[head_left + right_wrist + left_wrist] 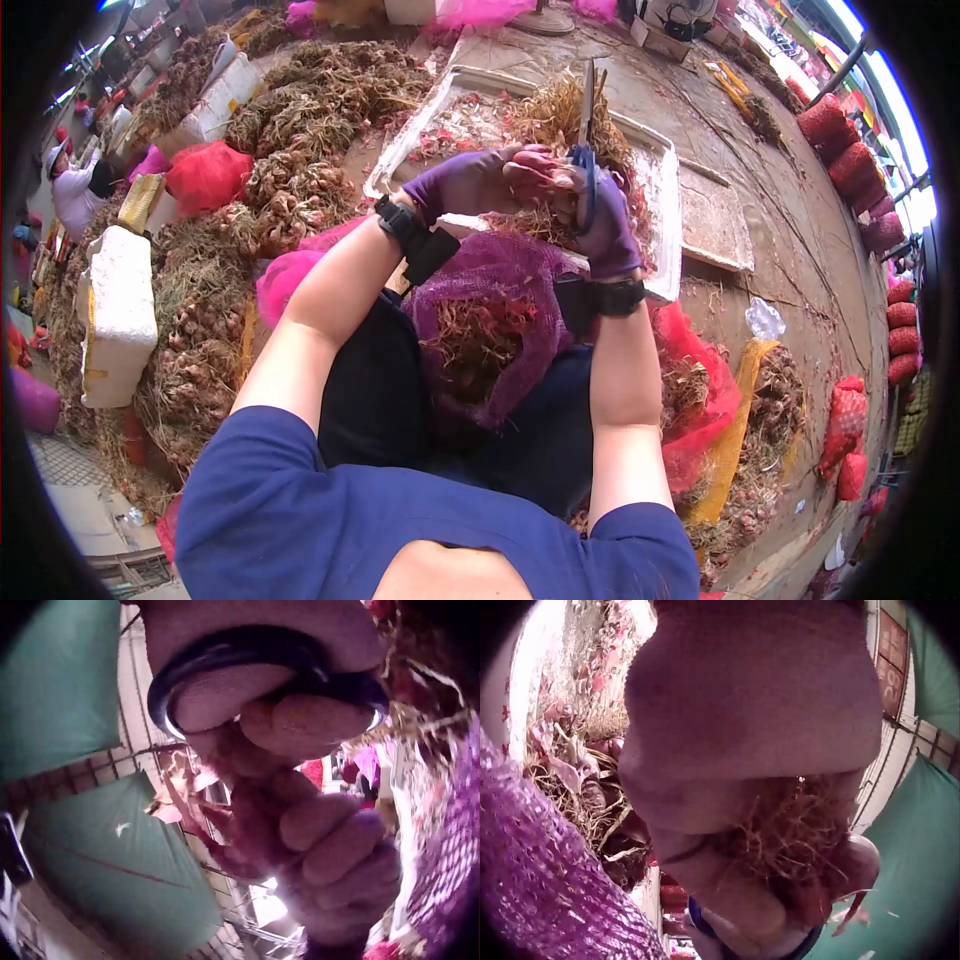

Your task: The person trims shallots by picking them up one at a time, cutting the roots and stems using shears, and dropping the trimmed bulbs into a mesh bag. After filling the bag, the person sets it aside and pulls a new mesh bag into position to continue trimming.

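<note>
In the head view my left hand (462, 186), in a purple glove, grips several reddish shallots (535, 168) over a white foam tray (672, 215). The left wrist view shows its curled fingers and a tangle of roots (795, 829). My right hand (610, 228), also gloved, is curled round scissors (588, 105) whose blades point up and away from me. Their dark blue loops (240, 639) wrap its fingers in the right wrist view. Both hands meet at the shallots. Below them an open purple mesh bag (540, 275) holds dry roots and shallots. The scissor tips are beyond the bunch.
Heaps of shallots with dry stems (330, 90) lie at the left, beside a white foam block (122, 305) and a red mesh bundle (208, 176). Filled red sacks (855, 170) line the far right. A person (78, 195) sits at the far left.
</note>
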The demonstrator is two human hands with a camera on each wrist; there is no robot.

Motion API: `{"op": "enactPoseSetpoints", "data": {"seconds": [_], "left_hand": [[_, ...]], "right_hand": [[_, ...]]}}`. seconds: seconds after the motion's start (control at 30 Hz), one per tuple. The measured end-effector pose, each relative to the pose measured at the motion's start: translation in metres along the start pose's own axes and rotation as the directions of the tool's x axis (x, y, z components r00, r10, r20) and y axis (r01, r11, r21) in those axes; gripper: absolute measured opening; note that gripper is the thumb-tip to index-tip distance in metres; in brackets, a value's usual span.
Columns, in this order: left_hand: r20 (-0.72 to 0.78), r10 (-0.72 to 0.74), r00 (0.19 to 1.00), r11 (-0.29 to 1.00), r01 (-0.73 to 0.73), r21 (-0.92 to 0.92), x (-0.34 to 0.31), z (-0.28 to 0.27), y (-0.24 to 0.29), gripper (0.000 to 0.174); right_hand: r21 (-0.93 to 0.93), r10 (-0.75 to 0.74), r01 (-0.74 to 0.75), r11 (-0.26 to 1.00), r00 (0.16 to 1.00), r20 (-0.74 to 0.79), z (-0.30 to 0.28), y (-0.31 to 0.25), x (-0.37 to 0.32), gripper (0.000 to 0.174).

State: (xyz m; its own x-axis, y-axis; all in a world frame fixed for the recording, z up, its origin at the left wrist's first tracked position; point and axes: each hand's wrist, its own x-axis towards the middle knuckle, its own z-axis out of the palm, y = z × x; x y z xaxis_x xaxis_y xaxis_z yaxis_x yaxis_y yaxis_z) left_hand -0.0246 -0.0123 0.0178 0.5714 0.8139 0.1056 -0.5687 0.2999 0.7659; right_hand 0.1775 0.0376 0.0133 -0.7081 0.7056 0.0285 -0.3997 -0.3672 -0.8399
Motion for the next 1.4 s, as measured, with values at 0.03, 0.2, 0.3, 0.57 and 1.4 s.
{"op": "enactPoseSetpoints", "data": {"seconds": [0.03, 0.2, 0.3, 0.57, 1.4], "left_hand": [[-0.093, -0.018, 0.995, 0.999, 0.02, 0.025, 0.007, -0.011, -0.005, 0.045], [-0.277, 0.079, 0.957, 0.952, 0.01, 0.306, 0.008, 0.008, -0.013, 0.054], [-0.164, 0.088, 0.983, 0.989, -0.067, 0.131, 0.019, -0.027, -0.017, 0.051], [-0.008, 0.199, 0.98, 0.97, -0.198, -0.14, 0.017, 0.002, -0.008, 0.05], [-0.209, 0.128, 0.969, 0.968, -0.076, 0.239, 0.013, -0.011, -0.011, 0.031]], "right_hand": [[-0.146, -0.057, 0.034, 0.989, 0.986, -0.158, -0.001, 0.008, 0.003, 0.017], [-0.364, -0.196, 0.082, 0.928, 0.937, -0.287, 0.014, 0.013, 0.007, 0.015], [-0.269, -0.136, 0.063, 0.961, 0.956, -0.261, 0.01, 0.009, 0.004, 0.014], [-0.339, -0.226, 0.184, 0.923, 0.97, -0.088, -0.025, 0.029, 0.021, 0.011], [-0.708, -0.343, 0.18, 0.683, 0.935, -0.092, 0.021, 0.001, 0.01, 0.017]]}}
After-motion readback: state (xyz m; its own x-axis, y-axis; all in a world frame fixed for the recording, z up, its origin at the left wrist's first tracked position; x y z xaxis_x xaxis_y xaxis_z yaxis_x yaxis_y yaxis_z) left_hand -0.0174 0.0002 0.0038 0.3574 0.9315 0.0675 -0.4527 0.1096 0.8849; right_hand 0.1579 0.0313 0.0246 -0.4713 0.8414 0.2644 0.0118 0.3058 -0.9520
